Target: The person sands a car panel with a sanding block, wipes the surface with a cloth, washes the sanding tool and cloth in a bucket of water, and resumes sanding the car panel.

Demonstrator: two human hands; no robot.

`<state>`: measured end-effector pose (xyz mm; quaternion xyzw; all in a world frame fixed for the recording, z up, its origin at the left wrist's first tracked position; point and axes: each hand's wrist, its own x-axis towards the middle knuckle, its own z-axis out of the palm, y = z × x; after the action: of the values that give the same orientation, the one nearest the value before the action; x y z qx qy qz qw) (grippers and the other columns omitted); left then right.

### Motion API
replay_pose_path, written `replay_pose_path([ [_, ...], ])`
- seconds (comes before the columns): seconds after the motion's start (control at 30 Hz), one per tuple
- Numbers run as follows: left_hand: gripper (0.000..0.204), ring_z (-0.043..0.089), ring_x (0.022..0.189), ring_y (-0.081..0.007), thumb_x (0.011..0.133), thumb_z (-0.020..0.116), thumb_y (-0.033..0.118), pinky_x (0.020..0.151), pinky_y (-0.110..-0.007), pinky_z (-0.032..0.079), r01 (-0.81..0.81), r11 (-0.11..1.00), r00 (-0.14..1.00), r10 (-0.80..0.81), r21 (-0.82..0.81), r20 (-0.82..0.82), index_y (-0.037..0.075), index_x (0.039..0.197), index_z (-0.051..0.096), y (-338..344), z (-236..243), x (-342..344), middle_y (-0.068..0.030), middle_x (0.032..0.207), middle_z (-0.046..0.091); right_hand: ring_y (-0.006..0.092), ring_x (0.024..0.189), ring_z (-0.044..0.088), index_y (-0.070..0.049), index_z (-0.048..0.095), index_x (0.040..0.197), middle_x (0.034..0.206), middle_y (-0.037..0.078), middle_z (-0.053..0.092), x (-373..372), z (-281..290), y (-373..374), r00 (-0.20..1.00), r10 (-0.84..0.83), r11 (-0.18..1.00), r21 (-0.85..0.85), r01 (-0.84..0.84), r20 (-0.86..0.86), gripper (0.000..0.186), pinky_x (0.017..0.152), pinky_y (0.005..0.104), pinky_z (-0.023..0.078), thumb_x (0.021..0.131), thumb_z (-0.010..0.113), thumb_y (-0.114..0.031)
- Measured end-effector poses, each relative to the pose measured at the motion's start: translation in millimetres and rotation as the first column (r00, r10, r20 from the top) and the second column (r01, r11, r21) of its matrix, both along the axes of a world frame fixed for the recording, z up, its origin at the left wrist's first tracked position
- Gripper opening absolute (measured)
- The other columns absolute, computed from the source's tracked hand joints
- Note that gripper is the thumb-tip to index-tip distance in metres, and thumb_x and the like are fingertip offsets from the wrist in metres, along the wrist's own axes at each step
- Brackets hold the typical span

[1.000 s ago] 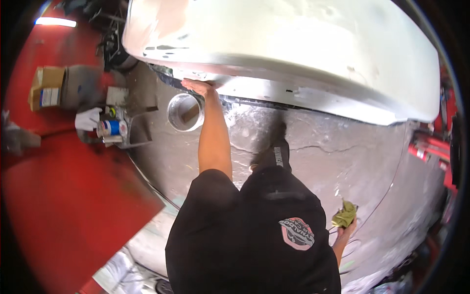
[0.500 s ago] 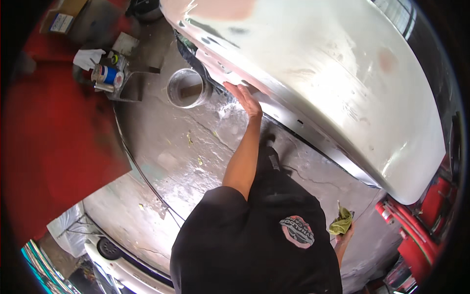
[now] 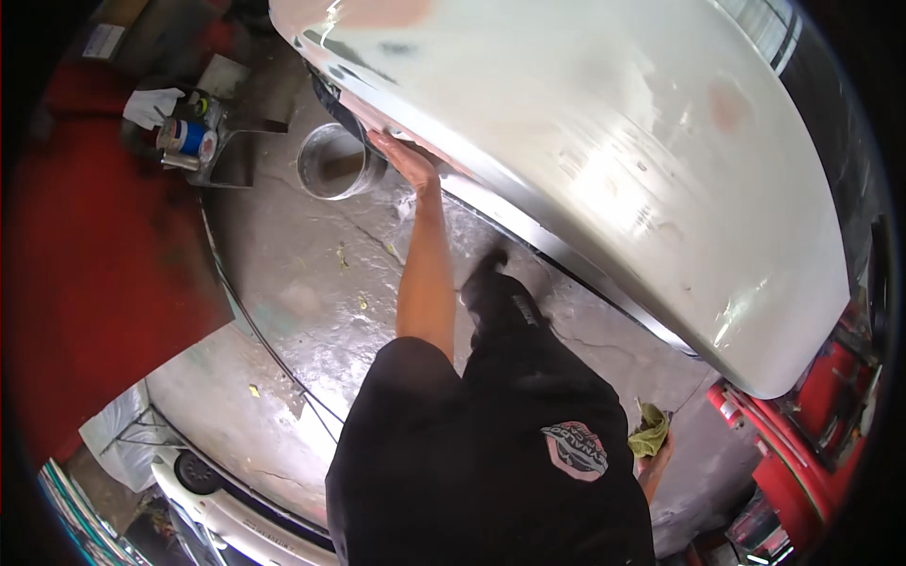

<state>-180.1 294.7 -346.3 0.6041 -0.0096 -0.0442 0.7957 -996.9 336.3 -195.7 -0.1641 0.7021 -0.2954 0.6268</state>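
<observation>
My left hand (image 3: 404, 162) lies with fingers stretched out against the lower edge of a large white, partly pink-patched vehicle panel (image 3: 566, 113), near its left end. Just below and left of it stands a round clear-grey bucket (image 3: 308, 173) with something brown inside. At the lower right, beside my black-clothed body, my right hand (image 3: 657, 460) grips a crumpled olive-green cloth (image 3: 648, 429); it is away from the panel and partly hidden by the cloth.
A small stand (image 3: 236, 160) with tape, cans and a white rag is at the left, beside a red surface (image 3: 104, 283). A hose (image 3: 255, 330) crosses the floor. Red equipment (image 3: 802, 453) is at the right; a white car (image 3: 236, 519) is at the lower left.
The view has turned, so the panel now runs diagonally. Over the last half second my left hand has shifted up and left along the panel's lower edge. My right hand still holds the cloth.
</observation>
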Motion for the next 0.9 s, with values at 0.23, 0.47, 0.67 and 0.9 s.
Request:
replay_pose_path([
  [0.23, 0.096, -0.003, 0.157, -0.0347, 0.103, 0.023, 0.068, 0.128, -0.041, 0.002, 0.015, 0.97, 1.0, -0.018, 0.243, 0.012, -0.005, 0.16, -0.001, -7, -6, -89, -0.0236, 0.168, -0.006, 0.0337, 0.1, 0.071, -0.003, 0.062, 0.129, 0.117, 0.014, 0.07, -47, -36, 23, 0.998, -0.056, 0.998, 0.004, 0.056, 0.036, 0.049, 0.086, 0.0537, 0.059, 0.102, 0.049, -0.042],
  [0.47, 0.078, 0.007, 0.156, -0.0395, 0.108, 0.036, 0.047, 0.127, -0.043, 0.009, 0.2, 0.776, 0.955, -0.292, 0.599, 0.06, -0.007, 0.159, 0.01, 20, -52, -221, -0.0276, 0.167, 0.01, 0.0342, 0.101, 0.07, -0.003, 0.061, 0.131, 0.119, 0.014, 0.069, -143, -72, 42, 0.985, -0.103, 0.993, -0.037, 0.11, 0.139, 0.051, 0.087, 0.053, 0.059, 0.102, 0.049, -0.044],
  [0.67, 0.07, 0.018, 0.153, -0.0419, 0.107, 0.045, 0.037, 0.125, -0.045, 0.018, 0.253, 0.624, 0.958, -0.268, 0.739, -0.101, -0.004, 0.158, 0.021, 49, -42, -365, -0.0289, 0.163, 0.022, 0.0335, 0.105, 0.069, -0.003, 0.06, 0.133, 0.123, 0.014, 0.068, -222, -86, 52, 0.976, -0.105, 0.988, -0.093, 0.124, 0.19, 0.05, 0.091, 0.053, 0.057, 0.103, 0.046, -0.042],
  [0.9, 0.063, 0.028, 0.148, -0.0432, 0.105, 0.047, 0.034, 0.121, -0.046, 0.029, 0.376, 0.354, 0.889, -0.398, 0.856, -0.226, -0.001, 0.155, 0.032, 83, -63, -472, -0.028, 0.157, 0.035, 0.0315, 0.111, 0.068, -0.003, 0.058, 0.136, 0.128, 0.013, 0.067, -313, -93, 4, 0.961, -0.16, 0.97, -0.147, 0.196, 0.225, 0.051, 0.094, 0.0542, 0.057, 0.104, 0.046, -0.04],
])
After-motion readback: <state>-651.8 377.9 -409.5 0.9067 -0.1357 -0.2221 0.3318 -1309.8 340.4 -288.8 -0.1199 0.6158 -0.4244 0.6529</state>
